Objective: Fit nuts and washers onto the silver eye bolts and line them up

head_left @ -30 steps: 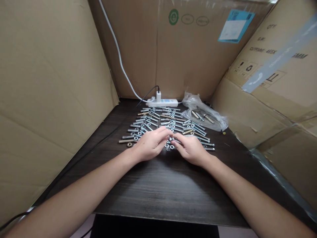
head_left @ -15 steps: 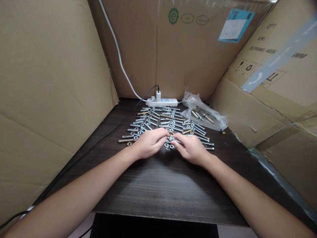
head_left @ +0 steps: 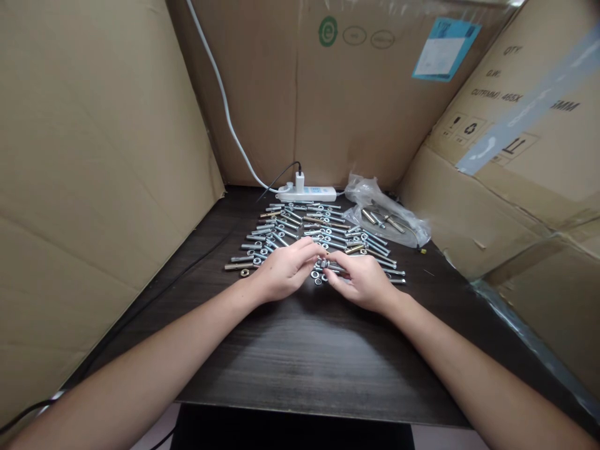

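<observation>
My left hand and my right hand meet over the near edge of a spread of metal hardware. Pinched in my right hand is a silvery bolt, its shaft mostly hidden by the fingers. A hex nut shows at the bolt's end, in the gap between the hands. My left fingers are closed at that nut, with their tips partly hidden. Several loose washers lie on the table just below the fingertips. Rows of bolts, metal sleeves and nuts lie beyond and beside both hands.
A white power strip with a plugged-in charger stands at the back. Right of it lies a clear plastic bag with metal parts. Cardboard walls enclose the dark table on three sides. A black cable runs along the left.
My left fingertips have shifted slightly right around the nut, and the nut looks turned a little. The right hand has barely moved, and the laid-out parts stay in place.
</observation>
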Action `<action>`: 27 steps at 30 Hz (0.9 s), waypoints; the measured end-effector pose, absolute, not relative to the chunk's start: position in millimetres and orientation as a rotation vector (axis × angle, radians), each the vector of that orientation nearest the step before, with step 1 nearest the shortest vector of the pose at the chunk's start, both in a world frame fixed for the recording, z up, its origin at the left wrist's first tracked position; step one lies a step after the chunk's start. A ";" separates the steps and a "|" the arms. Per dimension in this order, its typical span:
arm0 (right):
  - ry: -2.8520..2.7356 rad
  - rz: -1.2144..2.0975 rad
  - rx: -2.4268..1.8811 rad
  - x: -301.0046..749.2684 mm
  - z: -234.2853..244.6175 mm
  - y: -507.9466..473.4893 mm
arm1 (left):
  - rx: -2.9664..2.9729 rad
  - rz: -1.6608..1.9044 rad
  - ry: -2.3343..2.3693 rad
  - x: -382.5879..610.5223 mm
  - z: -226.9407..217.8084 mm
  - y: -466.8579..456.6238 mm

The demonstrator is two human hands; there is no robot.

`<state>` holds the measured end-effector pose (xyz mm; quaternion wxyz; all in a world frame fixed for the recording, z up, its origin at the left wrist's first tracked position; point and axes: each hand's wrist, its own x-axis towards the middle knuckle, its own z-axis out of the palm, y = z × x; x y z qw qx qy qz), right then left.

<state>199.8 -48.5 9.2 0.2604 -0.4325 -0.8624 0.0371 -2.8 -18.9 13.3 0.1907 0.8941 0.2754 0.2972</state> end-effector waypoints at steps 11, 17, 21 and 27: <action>-2.312 0.100 -1.160 199.0 9.1 -49.6 | 2.447 0.774 0.808 -2.0 15.1 -21.0; -2.311 0.115 -1.137 198.9 10.3 -50.2 | 2.449 0.709 0.829 -2.5 15.9 -21.5; -2.296 0.118 -1.133 198.6 11.5 -50.5 | 2.449 0.700 0.830 -1.5 16.4 -22.4; -2.269 0.084 -1.151 199.0 11.1 -49.8 | 2.427 0.829 0.787 -1.0 15.7 -23.5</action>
